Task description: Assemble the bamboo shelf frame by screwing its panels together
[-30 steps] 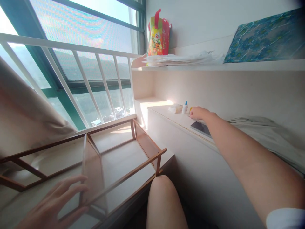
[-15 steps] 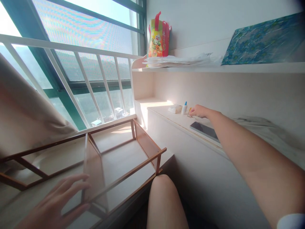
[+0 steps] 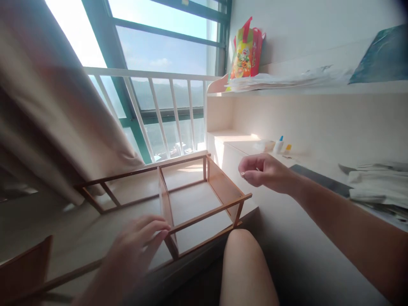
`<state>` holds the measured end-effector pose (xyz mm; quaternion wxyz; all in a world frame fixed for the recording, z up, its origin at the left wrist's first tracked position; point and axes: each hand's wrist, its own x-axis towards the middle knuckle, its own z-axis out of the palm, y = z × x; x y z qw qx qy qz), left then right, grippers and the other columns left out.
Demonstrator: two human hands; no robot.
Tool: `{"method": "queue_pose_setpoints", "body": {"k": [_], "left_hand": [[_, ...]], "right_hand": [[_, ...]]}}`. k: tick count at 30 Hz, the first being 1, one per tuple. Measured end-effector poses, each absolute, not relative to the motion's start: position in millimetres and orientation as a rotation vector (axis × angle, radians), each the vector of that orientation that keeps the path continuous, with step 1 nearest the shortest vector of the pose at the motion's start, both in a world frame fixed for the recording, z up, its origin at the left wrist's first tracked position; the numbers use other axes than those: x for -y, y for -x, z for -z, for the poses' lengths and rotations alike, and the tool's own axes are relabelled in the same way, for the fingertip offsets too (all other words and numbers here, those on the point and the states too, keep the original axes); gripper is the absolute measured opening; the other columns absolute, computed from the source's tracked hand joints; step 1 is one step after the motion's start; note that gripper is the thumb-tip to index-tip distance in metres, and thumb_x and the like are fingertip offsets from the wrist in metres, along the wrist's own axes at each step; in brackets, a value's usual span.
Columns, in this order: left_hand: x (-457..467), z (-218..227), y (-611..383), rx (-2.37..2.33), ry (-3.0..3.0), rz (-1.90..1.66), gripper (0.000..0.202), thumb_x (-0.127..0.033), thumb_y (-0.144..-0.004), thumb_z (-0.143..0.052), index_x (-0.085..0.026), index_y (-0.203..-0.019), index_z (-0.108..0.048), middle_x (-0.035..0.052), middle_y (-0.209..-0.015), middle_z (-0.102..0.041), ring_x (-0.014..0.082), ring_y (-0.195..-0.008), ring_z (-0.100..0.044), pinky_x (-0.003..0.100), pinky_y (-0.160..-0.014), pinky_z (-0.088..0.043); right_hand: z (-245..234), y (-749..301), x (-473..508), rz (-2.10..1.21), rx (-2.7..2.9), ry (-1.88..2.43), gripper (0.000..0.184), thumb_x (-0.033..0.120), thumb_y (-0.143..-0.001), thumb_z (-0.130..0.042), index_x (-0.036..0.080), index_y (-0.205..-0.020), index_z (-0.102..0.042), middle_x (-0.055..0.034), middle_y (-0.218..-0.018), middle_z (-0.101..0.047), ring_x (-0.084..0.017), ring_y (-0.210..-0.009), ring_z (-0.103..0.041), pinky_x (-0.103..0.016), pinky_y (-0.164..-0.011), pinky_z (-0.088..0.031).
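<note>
Lying on its side to the left of the white cabinet, the wooden frame has its long axis running crosswise from your near left, its rails rising toward the cabinet in your view. Its right end points at the cabinet, and the near rail runs past the end panel on that side to a bare tip.

Your left hand, well left of the cabinet, is blurred: thumb and fingers are drawn narrow at the near rail, beside the middle panel, and you cannot tell whether they grip it. Your right hand, over the cabinet's front edge, pinches a small pale piece between thumb and forefinger; the way that piece points is too small to tell.

On the cabinet's top, beyond your right hand, stand a blue-capped bottle and a yellow-capped bottle, side by side. A dark flat device lies nearer the cabinet's front, partly behind your right forearm, with folded cloth to its right. Above the cabinet, a shelf bears a colourful bag and papers. Left of the cabinet, your knee crowds the frame's near right corner, while a curtain hangs by its far left part and a white railing stands behind it
</note>
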<state>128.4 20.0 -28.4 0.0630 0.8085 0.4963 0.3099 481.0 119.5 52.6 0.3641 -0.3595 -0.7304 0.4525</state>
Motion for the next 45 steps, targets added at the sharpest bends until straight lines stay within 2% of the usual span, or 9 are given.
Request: {"method": "queue_pose_setpoints", "body": {"k": [3, 5, 8, 16, 23, 28, 34, 40, 45], "left_hand": [[13.4, 28.9, -155.1, -1.399, -1.974, -0.923, 0.03, -0.04, -0.096, -0.043, -0.022, -0.09, -0.066, 0.0018, -0.082, -0.069, 0.0142, -0.075, -0.064, 0.025, -0.072, -0.05], [30.6, 39.6, -167.0, -1.26, -1.751, -0.931, 0.03, -0.041, -0.096, -0.044, -0.02, -0.096, -0.066, 0.0021, -0.084, -0.068, 0.0112, -0.067, -0.062, 0.023, -0.067, -0.049], [50.5, 63.1, -174.2, -1.091, -1.649, -1.02, 0.029, -0.041, -0.094, -0.049, -0.017, -0.094, -0.064, 0.0032, -0.081, -0.065, 0.0118, -0.072, -0.06, 0.021, -0.069, -0.046], [81.7, 111.6, -168.3, -0.929, -1.399, -1.19, 0.021, -0.034, -0.094, -0.052, -0.015, -0.086, -0.058, 0.0004, -0.073, -0.055, 0.0083, -0.065, -0.055, 0.019, -0.062, -0.042], [89.4, 128.7, -156.6, -0.968, -1.295, -1.116, 0.026, -0.035, -0.093, -0.053, -0.014, -0.077, -0.058, 0.0, -0.07, -0.053, 0.0088, -0.062, -0.055, 0.02, -0.059, -0.043], [89.0, 129.7, -139.2, -1.298, -1.634, -0.962, 0.026, -0.031, -0.094, -0.051, -0.016, -0.076, -0.06, 0.0009, -0.072, -0.057, 0.0094, -0.067, -0.052, 0.022, -0.063, -0.038], [74.9, 109.9, -122.9, -1.388, -2.214, -0.631, 0.023, -0.024, -0.098, -0.042, -0.021, -0.083, -0.06, -0.0006, -0.078, -0.058, 0.0108, -0.074, -0.05, 0.025, -0.066, -0.033], [49.3, 86.1, -115.1, -1.289, -2.661, -0.348, 0.022, -0.022, -0.099, -0.038, -0.023, -0.088, -0.058, -0.0022, -0.078, -0.058, 0.0117, -0.069, -0.047, 0.027, -0.062, -0.03], [37.2, 77.8, -114.8, -1.256, -2.8, -0.212, 0.02, -0.021, -0.098, -0.039, -0.024, -0.088, -0.056, -0.0021, -0.08, -0.058, 0.0128, -0.069, -0.047, 0.028, -0.062, -0.029]], "right_hand": [[-24.0, -427.8, -65.7, -1.094, 2.047, 0.868, 0.01, 0.028, -0.078, -0.067, 0.019, -0.076, -0.063, 0.0051, -0.053, -0.041, -0.007, -0.047, -0.032, -0.021, -0.043, -0.025], [-2.1, -397.6, -32.7, -1.068, 2.112, 0.817, 0.003, 0.02, -0.076, -0.064, 0.018, -0.078, -0.064, 0.0064, -0.052, -0.04, -0.006, -0.045, -0.032, -0.02, -0.041, -0.024], [29.5, -361.8, 3.7, -1.008, 2.045, 0.764, 0.003, 0.016, -0.074, -0.064, 0.018, -0.076, -0.062, 0.0073, -0.049, -0.041, -0.005, -0.043, -0.033, -0.018, -0.04, -0.025], [106.6, -317.6, 42.4, -1.449, 1.642, 0.823, 0.014, 0.03, -0.088, -0.057, 0.019, -0.081, -0.057, 0.0012, -0.053, -0.058, -0.012, -0.046, -0.055, -0.02, -0.043, -0.035], [139.2, -308.9, 58.7, -1.611, 1.49, 0.778, 0.021, 0.039, -0.089, -0.059, 0.019, -0.085, -0.055, 0.002, -0.057, -0.057, -0.013, -0.05, -0.056, -0.022, -0.049, -0.04], [146.6, -318.3, 50.2, -1.572, 1.606, 0.889, 0.03, 0.046, -0.09, -0.057, 0.017, -0.082, -0.057, 0.0023, -0.064, -0.05, -0.01, -0.058, -0.043, -0.023, -0.054, -0.032], [149.0, -324.5, 44.2, -1.774, 1.68, 0.855, 0.037, 0.047, -0.09, -0.057, 0.015, -0.073, -0.06, 0.001, -0.067, -0.051, -0.011, -0.067, -0.043, -0.023, -0.062, -0.033], [156.5, -321.3, 44.5, -1.935, 1.4, 0.808, 0.034, 0.049, -0.091, -0.056, 0.017, -0.081, -0.057, 0.0067, -0.057, -0.031, -0.008, -0.053, -0.025, -0.023, -0.049, -0.018], [151.1, -317.4, 41.8, -1.809, 1.424, 0.86, 0.033, 0.047, -0.09, -0.059, 0.016, -0.079, -0.058, 0.0044, -0.063, -0.038, -0.009, -0.058, -0.029, -0.023, -0.051, -0.021]]}}
